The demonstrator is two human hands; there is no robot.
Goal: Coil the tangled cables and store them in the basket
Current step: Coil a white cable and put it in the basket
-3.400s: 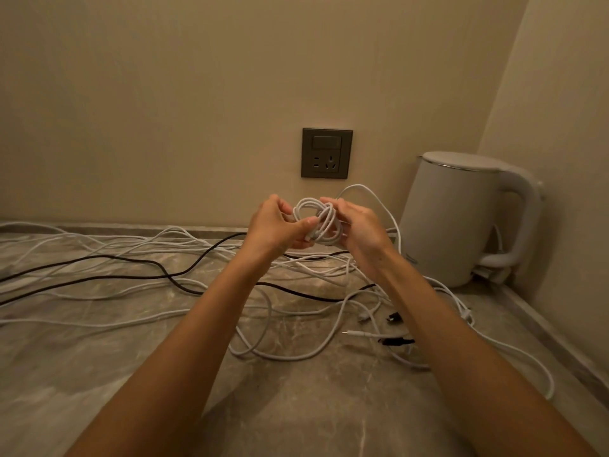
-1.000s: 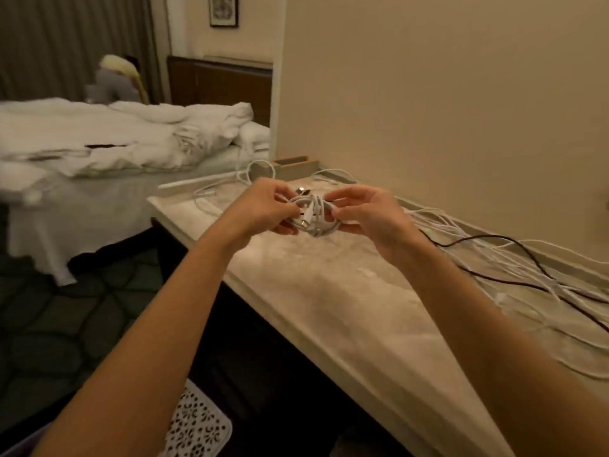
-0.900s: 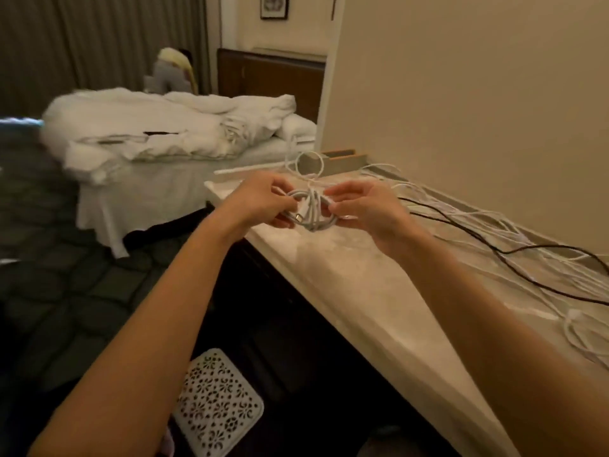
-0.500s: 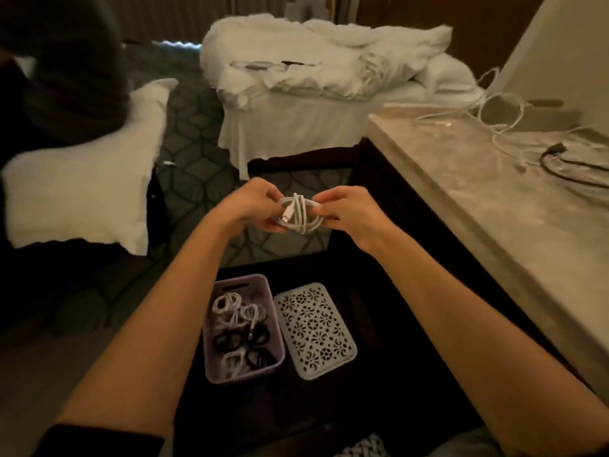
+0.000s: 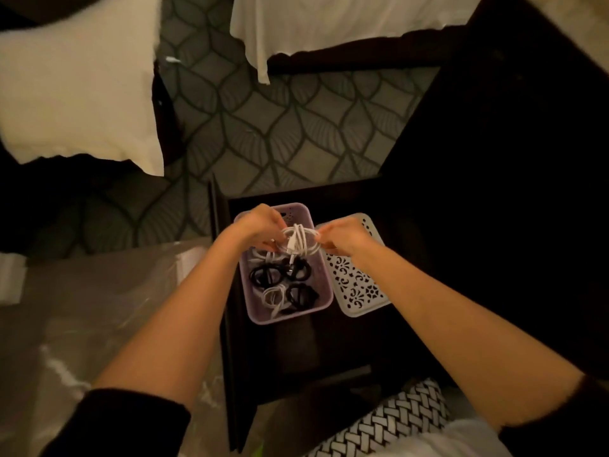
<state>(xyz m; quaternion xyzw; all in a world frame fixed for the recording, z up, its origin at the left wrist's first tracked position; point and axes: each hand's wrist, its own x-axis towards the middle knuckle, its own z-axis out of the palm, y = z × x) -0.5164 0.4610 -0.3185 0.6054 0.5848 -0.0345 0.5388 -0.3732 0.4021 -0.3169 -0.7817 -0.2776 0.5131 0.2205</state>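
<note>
A small coiled white cable (image 5: 298,242) hangs between both hands just above the lilac basket (image 5: 324,293). My left hand (image 5: 260,227) pinches the coil's left side and my right hand (image 5: 341,235) pinches its right side. The basket sits on a dark low surface and holds several coiled black and white cables (image 5: 283,285). The hands cover the basket's far end.
A white patterned lid (image 5: 357,288) lies flat right beside the basket. A dark cabinet side (image 5: 510,159) rises on the right. Patterned carpet (image 5: 263,127), a white pillow (image 5: 79,90) on the left and a bed sheet (image 5: 329,24) lie beyond.
I turned from the counter and looked down. Both hands carried the coiled white cable down and now hold it right over the basket.
</note>
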